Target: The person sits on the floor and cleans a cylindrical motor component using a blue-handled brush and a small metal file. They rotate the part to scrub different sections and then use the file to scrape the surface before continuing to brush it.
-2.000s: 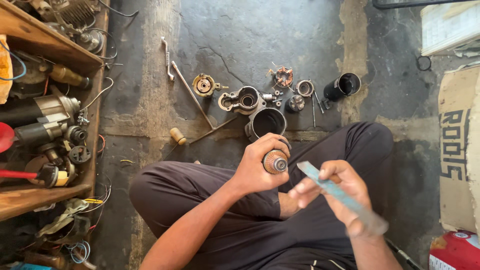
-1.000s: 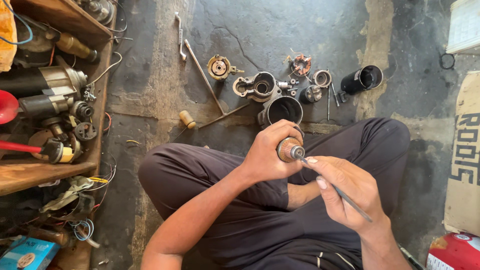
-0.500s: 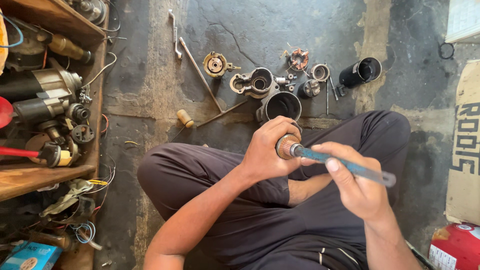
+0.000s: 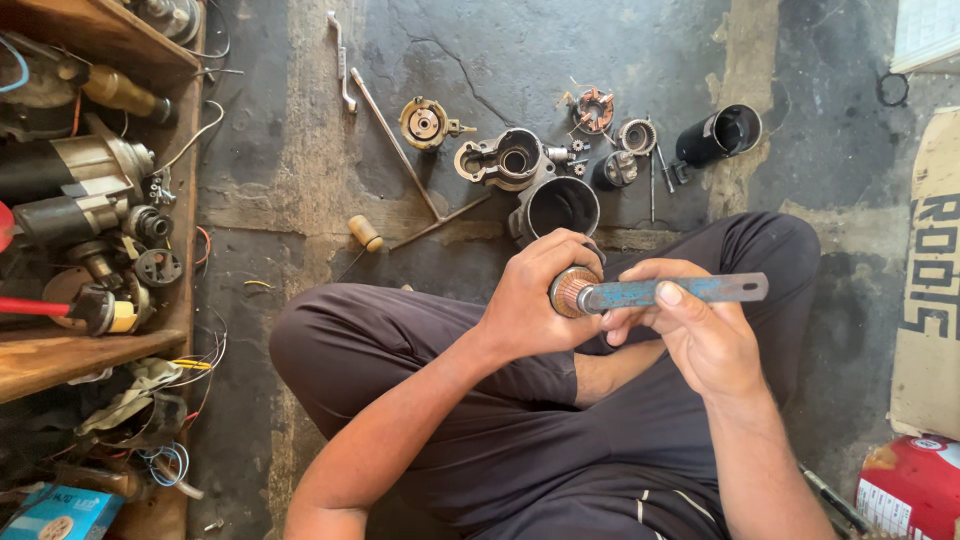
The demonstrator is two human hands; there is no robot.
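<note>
Person sitting cross-legged on the floor [image 4: 300, 170], working over the lap. Left hand [image 4: 535, 300] is wrapping fully around a motor armature [image 4: 570, 290], fingers clamped on it, copper commutator end facing the camera. Right hand [image 4: 700, 325] is pinching a flat blue metal strip [image 4: 680, 291], thumb on top and fingers closed under it, the strip's tip touching the commutator edge. To do this well, judging from the grip: keeping the armature steady in the left fist, laying the strip flat into the copper face, light even strokes, no digging in. Just beyond the hands a dark cylindrical housing [image 4: 560, 205] is standing open on the floor, with a cast end housing [image 4: 505, 160] behind it. Farther out, a round end cap [image 4: 425, 122], a brush plate [image 4: 595, 108], a black tube [image 4: 720, 135] and a long thin rod [image 4: 395, 145] are lying spread apart. At the far left a wooden shelf [image 4: 100, 350] is holding more motors and wires.
</note>
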